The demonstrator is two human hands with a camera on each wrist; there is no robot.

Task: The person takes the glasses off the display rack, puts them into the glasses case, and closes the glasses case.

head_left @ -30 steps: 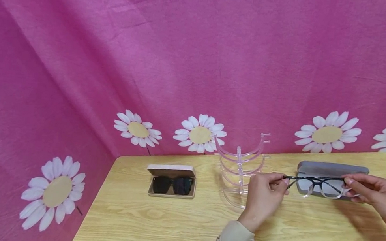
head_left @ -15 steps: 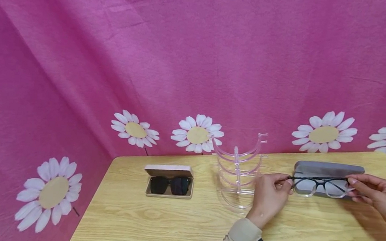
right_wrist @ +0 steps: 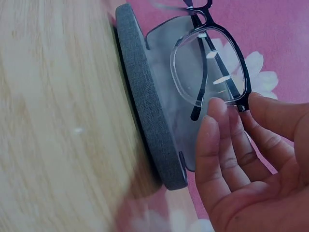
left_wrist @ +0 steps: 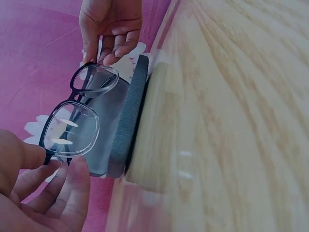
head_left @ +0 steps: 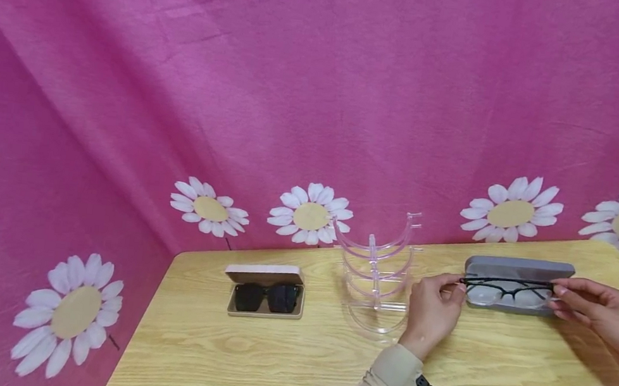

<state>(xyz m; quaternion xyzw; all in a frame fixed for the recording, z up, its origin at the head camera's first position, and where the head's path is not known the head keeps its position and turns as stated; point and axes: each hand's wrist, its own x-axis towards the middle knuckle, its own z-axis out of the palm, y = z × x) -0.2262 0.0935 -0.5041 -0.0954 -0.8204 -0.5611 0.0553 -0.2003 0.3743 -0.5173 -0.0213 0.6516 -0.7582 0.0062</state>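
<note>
A pair of eyeglasses [head_left: 507, 294] with a black upper frame and clear lower rims is held between both hands, over an open grey glasses case [head_left: 519, 265]. My left hand [head_left: 433, 312] pinches the frame's left corner. The opposite corner is pinched by my right hand [head_left: 605, 316]. In the right wrist view the temples of the eyeglasses [right_wrist: 205, 63] are folded behind the lenses. From the left wrist view, the eyeglasses [left_wrist: 79, 108] hover close above the hollow of the grey case [left_wrist: 128, 121].
Just left of my left hand stands a clear tiered eyewear display stand [head_left: 374, 277]. Farther left, an open case [head_left: 266, 273] holds dark sunglasses [head_left: 266, 297]. The wooden table [head_left: 244, 364] backs onto a pink cloth [head_left: 309, 91] printed with daisies.
Both hands have brought the eyeglasses lower and squarely over the grey case. The frame first moved right, away from the display stand. The head view has shifted slightly.
</note>
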